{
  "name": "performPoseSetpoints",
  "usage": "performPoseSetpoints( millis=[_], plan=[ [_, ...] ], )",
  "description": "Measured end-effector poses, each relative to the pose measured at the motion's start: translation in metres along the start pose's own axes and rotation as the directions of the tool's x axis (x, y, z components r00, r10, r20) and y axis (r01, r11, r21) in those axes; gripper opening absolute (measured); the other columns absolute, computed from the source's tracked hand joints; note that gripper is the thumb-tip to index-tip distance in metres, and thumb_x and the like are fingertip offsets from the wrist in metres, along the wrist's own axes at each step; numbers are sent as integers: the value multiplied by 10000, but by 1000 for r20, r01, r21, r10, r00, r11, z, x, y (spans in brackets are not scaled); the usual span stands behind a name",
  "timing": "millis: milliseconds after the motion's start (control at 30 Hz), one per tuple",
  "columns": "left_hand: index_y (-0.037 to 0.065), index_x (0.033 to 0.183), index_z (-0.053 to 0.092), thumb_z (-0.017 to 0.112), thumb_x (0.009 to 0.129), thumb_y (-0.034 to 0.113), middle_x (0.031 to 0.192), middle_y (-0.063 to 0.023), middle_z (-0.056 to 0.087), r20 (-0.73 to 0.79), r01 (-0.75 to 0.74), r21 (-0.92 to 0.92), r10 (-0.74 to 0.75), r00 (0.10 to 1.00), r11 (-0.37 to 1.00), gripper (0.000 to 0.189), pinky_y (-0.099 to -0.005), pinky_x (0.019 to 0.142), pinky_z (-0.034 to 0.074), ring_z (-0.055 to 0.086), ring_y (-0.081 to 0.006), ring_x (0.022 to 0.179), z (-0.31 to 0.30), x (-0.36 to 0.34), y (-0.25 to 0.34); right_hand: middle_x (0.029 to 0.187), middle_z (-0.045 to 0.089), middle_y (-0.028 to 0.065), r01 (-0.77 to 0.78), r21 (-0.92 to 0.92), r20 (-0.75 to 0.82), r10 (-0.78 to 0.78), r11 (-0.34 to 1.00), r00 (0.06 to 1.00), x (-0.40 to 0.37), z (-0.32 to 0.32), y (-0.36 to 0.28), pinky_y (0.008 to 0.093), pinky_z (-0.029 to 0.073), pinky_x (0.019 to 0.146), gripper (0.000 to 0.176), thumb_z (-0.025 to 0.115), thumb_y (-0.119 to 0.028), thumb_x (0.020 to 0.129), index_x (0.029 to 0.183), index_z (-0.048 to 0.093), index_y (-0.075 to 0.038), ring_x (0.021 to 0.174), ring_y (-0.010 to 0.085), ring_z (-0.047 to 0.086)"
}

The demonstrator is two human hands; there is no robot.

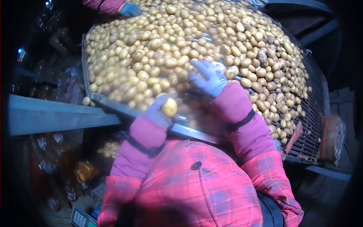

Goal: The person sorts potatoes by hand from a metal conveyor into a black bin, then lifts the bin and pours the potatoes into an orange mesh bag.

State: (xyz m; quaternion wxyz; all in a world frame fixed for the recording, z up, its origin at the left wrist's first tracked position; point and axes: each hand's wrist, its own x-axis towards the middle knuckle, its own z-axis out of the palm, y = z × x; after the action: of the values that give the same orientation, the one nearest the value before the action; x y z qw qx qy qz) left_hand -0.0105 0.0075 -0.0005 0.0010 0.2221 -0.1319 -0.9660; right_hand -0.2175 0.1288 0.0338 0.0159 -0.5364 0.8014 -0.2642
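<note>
My left hand (158,114), in a light purple-blue glove, is closed around a pale yellow potato (169,108) just above the near edge of the sorting table. Its fingers wrap the potato's left side. My right hand (210,80), gloved the same way, reaches over the heaped potatoes (166,49). Thumb and fingers are spread, and I see nothing in them. Some potatoes near both hands are smeared by motion. Mixed into the heap on the right are darker, blotchy potatoes (262,56).
A metal edge (193,133) runs along the table front. At the right lie bare bars (317,90), a red-handled item (293,137) and a red bundle (331,137). Another person's gloved hand (129,9) rests at the far left. A scale (80,218) stands below left.
</note>
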Motion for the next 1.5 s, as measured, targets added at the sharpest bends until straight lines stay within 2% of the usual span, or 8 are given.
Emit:
performPoseSetpoints(
  millis=[333,500,633,1033,1167,1300,1333,1500],
  plan=[
    [57,1080,579,571,838,330,1185,-128,541,-133,-132,-161,111,985,978,364,-432,755,516,554,-321,1044,-3,-9,18,983,620,129,-113,70,766,19,991,642,42,-52,34,399,439,852,375,483,-434,831,1055,612,-162,956,299,576],
    [54,1185,520,547,871,274,1238,-143,496,-101,-307,516,413,905,800,384,-452,808,509,517,-317,1114,17,-19,11,1106,581,174,-18,-86,498,58,996,865,100,11,27,416,444,863,428,543,-380,815,1143,557,-105,1022,341,558],
    [68,1287,447,510,902,168,1272,-155,451,-161,-330,-79,315,935,941,403,-478,886,485,476,-334,1160,-8,-8,12,1105,575,195,110,-281,516,54,953,855,111,34,8,434,437,859,424,558,-381,797,1112,522,-100,1040,346,549],
    [119,1305,432,491,893,325,1221,-98,506,-189,-292,222,335,923,930,465,-328,718,515,591,-203,908,14,-12,7,1095,606,156,10,-206,521,101,978,848,110,54,28,391,446,876,468,549,-366,834,1226,452,-128,1041,330,574],
    [233,1347,379,491,878,344,1286,-124,461,-69,-324,-126,318,946,938,494,-329,722,510,573,-278,981,0,0,11,1027,634,127,-449,658,560,6,605,828,103,54,23,325,471,833,586,632,-435,791,1261,467,-126,985,257,598],
    [191,1354,338,489,861,454,1377,-120,368,52,-251,-128,259,964,959,579,-379,818,510,497,-275,1142,-1,7,27,1108,584,183,466,292,402,-550,835,732,99,28,-35,364,467,857,577,655,-391,781,1259,485,-115,985,307,587],
    [132,1359,332,380,903,491,1367,-118,385,-43,-441,54,444,895,896,582,-401,904,473,458,-240,1193,2,8,19,1161,549,175,28,496,598,-365,868,713,108,17,-43,358,473,845,545,639,-375,793,1256,490,-128,979,303,583],
    [99,1300,418,361,893,538,1331,-178,422,-71,-341,-239,334,940,909,601,-511,919,450,460,-377,1178,-2,2,18,1235,517,142,298,38,218,-299,954,929,202,81,26,428,435,916,444,515,-332,841,1256,502,-174,1089,346,520]
  ],
)
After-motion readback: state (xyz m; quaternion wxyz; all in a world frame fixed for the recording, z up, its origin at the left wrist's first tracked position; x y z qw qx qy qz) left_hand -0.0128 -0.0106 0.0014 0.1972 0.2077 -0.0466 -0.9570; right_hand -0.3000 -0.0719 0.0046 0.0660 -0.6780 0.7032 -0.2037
